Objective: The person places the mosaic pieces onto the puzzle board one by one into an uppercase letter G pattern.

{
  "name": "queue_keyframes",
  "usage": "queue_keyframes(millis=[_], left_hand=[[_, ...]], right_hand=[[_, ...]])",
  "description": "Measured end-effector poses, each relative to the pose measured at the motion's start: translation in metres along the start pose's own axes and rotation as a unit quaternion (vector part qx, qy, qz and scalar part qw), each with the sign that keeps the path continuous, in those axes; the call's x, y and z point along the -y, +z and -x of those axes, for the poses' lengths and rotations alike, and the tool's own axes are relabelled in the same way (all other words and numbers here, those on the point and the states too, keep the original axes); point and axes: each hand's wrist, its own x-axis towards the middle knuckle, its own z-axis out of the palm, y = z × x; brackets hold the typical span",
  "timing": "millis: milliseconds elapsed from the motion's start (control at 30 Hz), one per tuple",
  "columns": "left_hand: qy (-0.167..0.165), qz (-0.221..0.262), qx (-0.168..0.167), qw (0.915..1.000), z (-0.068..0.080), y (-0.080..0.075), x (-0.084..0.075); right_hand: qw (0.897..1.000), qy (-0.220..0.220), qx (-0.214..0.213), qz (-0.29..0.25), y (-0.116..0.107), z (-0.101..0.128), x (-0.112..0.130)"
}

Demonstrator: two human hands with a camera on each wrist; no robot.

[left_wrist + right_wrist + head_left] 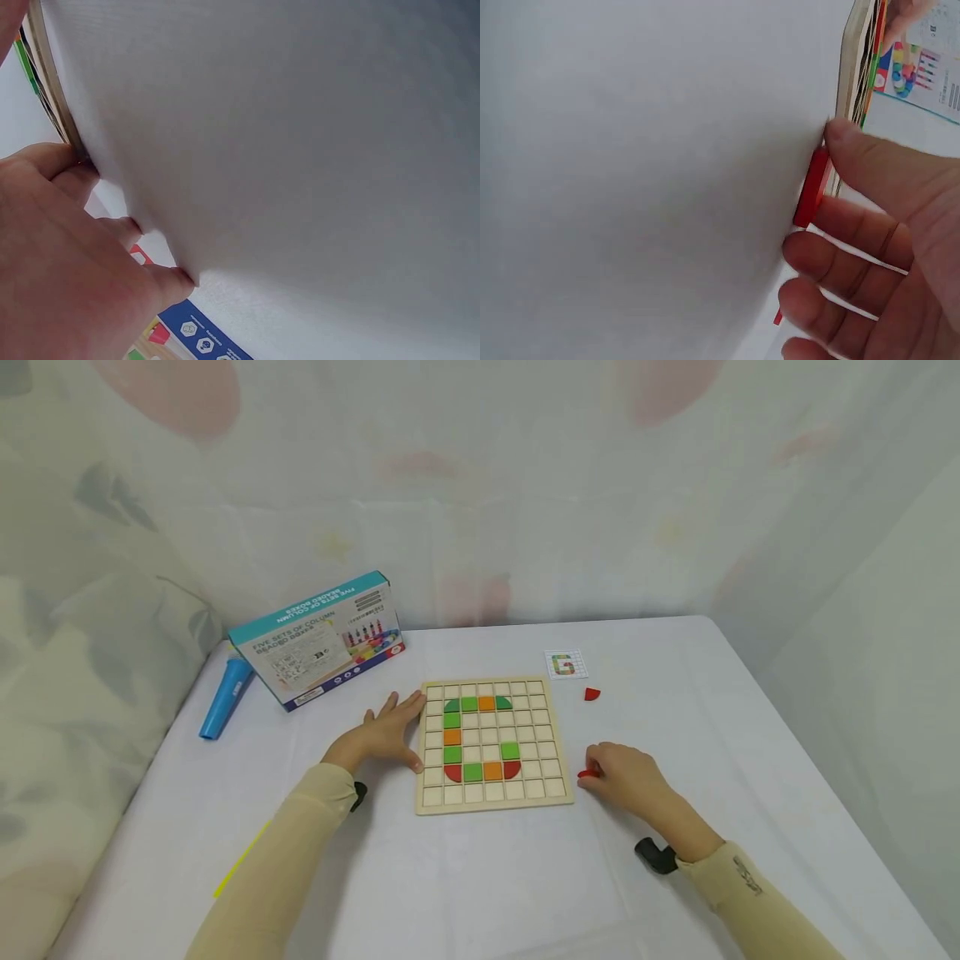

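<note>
the right hand [626, 779] pinches a red tile [587, 773] on the desk [675, 693] at the board's [491, 806] 3 o'clock edge; the left hand [386, 737], fingers flat, steadies the board; next seems lifting the tile to the unfinished g

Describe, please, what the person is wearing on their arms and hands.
Both arms wear long beige sleeves; the right sleeve bears a small dark marking. A black device sits at each wrist. The left hand and right hand are bare, with no gloves or rings visible.
</note>
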Motion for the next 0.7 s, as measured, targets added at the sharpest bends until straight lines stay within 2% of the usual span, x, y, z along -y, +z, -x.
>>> queue_keyframes(millis=[100,200,367,467,700], left_hand=[[0.001,0.001,-0.001,1.0,0.001,-0.001,-0.001],[0.001,0.0,-0.001,1.0,0.002,-0.001,-0.002],[-0.001,0.0,-0.002,1.0,0.003,-0.003,-0.003],[-0.003,0.0,-0.002,1.0,0.002,-0.002,-0.002],[0.002,0.008,0.001,1.0,0.0,0.001,0.001]], right_hand=[[1.0,0.013,0.006,0.01,0.0,-0.003,0.0],[1.0,0.008,0.018,0.015,-0.006,-0.004,0.001],[0.999,-0.04,0.032,0.007,-0.017,0.0,0.002],[0.997,-0.064,0.039,0.004,-0.016,-0.001,0.001],[0.997,-0.045,0.057,0.024,-0.011,-0.007,0.006]])
